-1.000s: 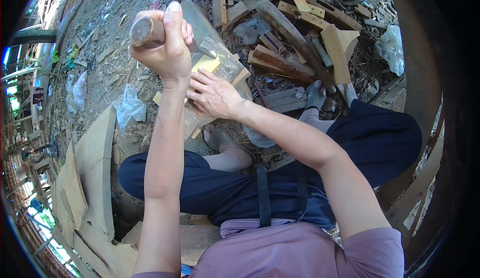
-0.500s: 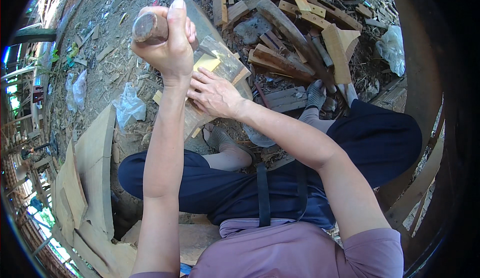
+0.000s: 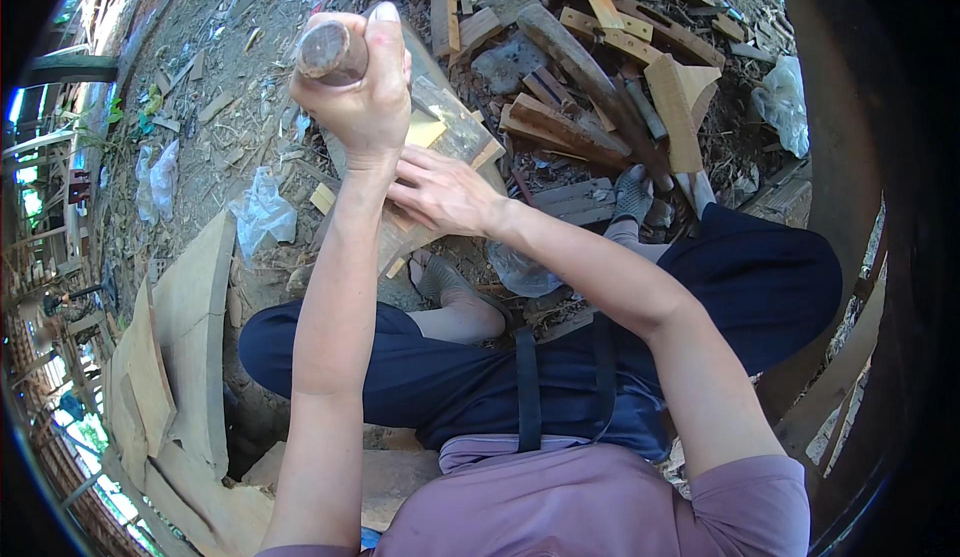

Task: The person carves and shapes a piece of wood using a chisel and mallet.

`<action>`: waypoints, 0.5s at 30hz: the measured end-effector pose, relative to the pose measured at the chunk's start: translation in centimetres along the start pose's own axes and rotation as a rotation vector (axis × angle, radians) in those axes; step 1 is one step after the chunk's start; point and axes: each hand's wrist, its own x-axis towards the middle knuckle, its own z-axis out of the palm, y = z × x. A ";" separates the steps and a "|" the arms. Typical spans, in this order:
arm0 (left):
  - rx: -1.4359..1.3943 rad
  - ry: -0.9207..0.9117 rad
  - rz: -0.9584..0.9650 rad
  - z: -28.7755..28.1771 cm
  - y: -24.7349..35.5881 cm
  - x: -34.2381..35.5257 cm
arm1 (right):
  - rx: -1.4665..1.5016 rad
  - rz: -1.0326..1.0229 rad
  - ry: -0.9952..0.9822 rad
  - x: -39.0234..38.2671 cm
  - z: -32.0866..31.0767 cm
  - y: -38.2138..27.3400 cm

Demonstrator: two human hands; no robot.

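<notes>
My left hand (image 3: 365, 107) is closed round the thick, round wooden handle (image 3: 333, 52) of a hand tool, its butt end facing up toward me. The working end is mostly hidden behind the hand. Below and right of it, my right hand (image 3: 448, 193) presses down with bent fingers on a pale yellow piece of wood (image 3: 426, 134). That piece lies on a worn wooden block (image 3: 462, 122) resting on a larger plank on the ground. The fingertips of the right hand are partly covered by the left wrist.
Offcuts and beams (image 3: 570, 127) are heaped at the far right, with drilled wooden bars (image 3: 628, 45) among them. Plastic bags (image 3: 262, 212) lie on the littered soil. Curved boards (image 3: 190, 327) lean at my left. My shoes (image 3: 455, 287) flank the work.
My left hand has shifted a little right and down with the wooden-handled tool. The fingers of my right hand have drawn closer together on the wood, nearer the left wrist.
</notes>
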 end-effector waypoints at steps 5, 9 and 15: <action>-0.003 0.002 -0.007 -0.2 -0.1 0.3 | -0.130 0.301 0.255 -6.1 -3.5 3.5; 0.042 -0.016 0.027 0.2 -0.6 0.5 | -0.499 1.006 0.246 -12.9 -5.2 11.0; -0.023 0.052 -0.012 0.2 -0.9 0.4 | -0.527 1.181 -0.045 -17.8 -6.2 17.8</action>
